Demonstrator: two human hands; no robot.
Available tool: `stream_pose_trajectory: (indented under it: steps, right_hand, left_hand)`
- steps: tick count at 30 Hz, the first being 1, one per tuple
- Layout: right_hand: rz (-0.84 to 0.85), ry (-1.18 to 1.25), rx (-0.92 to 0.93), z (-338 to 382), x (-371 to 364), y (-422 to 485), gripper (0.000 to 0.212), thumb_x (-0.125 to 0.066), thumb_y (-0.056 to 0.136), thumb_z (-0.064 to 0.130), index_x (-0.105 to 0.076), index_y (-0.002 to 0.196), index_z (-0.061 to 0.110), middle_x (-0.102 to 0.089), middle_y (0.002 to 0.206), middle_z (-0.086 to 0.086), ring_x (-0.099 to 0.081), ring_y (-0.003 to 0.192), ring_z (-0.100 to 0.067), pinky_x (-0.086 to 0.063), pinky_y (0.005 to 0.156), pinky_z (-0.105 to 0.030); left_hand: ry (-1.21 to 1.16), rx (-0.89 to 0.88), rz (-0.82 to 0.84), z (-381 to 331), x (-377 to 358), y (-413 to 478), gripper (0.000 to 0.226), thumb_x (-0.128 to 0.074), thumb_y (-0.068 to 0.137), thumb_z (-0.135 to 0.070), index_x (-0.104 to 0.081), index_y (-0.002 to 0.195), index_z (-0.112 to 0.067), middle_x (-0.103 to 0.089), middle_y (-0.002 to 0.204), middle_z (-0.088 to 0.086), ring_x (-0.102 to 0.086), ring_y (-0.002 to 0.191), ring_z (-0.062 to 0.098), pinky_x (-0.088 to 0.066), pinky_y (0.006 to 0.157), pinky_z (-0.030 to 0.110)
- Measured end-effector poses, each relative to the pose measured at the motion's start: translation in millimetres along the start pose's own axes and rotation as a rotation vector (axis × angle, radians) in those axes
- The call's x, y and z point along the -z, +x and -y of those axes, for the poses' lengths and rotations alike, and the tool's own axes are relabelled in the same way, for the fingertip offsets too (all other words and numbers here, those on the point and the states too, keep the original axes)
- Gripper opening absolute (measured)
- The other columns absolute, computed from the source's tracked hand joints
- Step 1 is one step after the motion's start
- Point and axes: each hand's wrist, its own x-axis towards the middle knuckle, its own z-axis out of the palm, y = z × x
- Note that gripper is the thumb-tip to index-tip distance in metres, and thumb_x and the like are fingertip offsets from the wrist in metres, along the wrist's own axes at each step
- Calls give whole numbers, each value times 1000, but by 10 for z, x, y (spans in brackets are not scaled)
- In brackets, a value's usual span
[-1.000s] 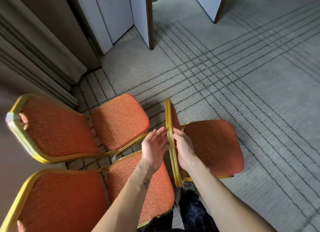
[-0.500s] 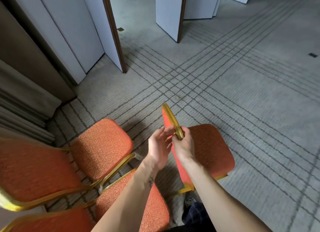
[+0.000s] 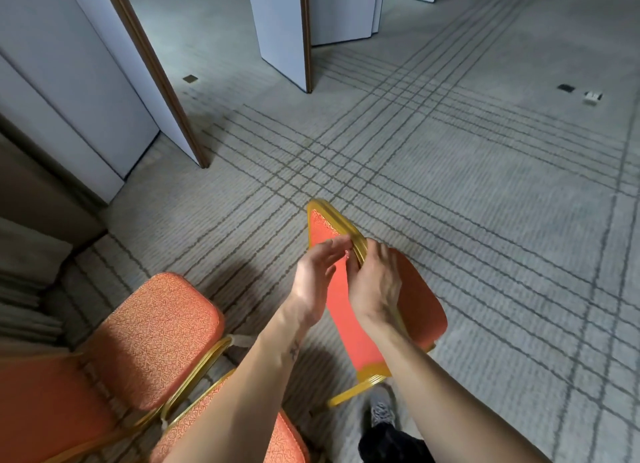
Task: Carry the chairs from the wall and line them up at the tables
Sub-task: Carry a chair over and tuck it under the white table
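A grey carpet (image 3: 485,192) covers the floor, crossed by bands of thin dark lines that meet in a grid near the middle of the frame. At the upper left stand pale folding wall panels (image 3: 69,81) with a brown wooden edge, and a second set of panels (image 3: 280,26) stands at the top centre, partly folded. Along the left edge runs a beige curtain (image 3: 24,289), its folds reaching the carpet. Far out at the upper right, a small dark floor plate (image 3: 566,88) and a small white object (image 3: 592,97) lie on the carpet, just beside each other. In the centre, slightly low, stands the chair (image 3: 415,310) being handled, with an orange seat and a gold frame, its back turned toward the camera. The right hand (image 3: 375,282) is clamped on the gold top rail of the chair's back, fingers over the far side. The left hand (image 3: 317,282) is beside it with its fingers spread apart, fingertips touching the rail, not closed around it. At the lower left, two more chairs (image 3: 152,334) of the same kind stand side by side, their gold frames touching. A grey shoe (image 3: 381,410) shows on the carpet at the bottom, below the held chair.
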Motion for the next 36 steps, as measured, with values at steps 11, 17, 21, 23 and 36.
stream_pose_trajectory:
  steps: [11, 17, 21, 23, 36]
  right_hand:
    - [80, 57, 14, -317, 235, 668, 28, -59, 96, 21, -58, 123, 18, -74, 103, -6, -72, 93, -29, -52, 71, -38]
    - [77, -5, 90, -419, 320, 1126, 30, -68, 92, 33, -64, 118, 17, -75, 94, -7, -73, 81, -31, -51, 63, -36]
    - [57, -53, 197, -436, 280, 1350, 29, -74, 86, 29, -66, 113, 23, -75, 84, -4, -73, 71, -27, -48, 56, -33]
    - [116, -56, 238, -392, 261, 1449, 30, -71, 88, 32, -65, 116, 24, -75, 86, -5, -72, 76, -29, -47, 60, -35]
    - [97, -244, 492, -651, 409, 1968, 25, -74, 76, 33, -66, 98, 26, -73, 78, 0, -70, 64, -27, -39, 55, -31]
  left_hand:
    - [1047, -557, -73, 28, -632, 870, 60, -45, 75, 9, -77, 109, -28, -61, 130, -10, -41, 118, 13, -26, 110, 16]
    - [1341, -687, -135, 83, -696, 1262, 44, -50, 87, -30, -62, 129, -37, -57, 139, -12, -45, 131, 29, -30, 115, 46]
    - [1327, -646, -142, 37, -678, 1492, 40, -54, 89, -20, -59, 128, -28, -57, 129, -6, -43, 136, 31, -30, 114, 54]
    - [1240, -616, -186, -1, -639, 1562, 40, -51, 84, -22, -61, 123, -23, -59, 121, -2, -49, 126, 30, -35, 109, 53]
    - [1482, -419, -280, -152, -859, 1856, 21, -67, 79, -26, -65, 101, -25, -60, 100, -5, -48, 105, 25, -30, 94, 36]
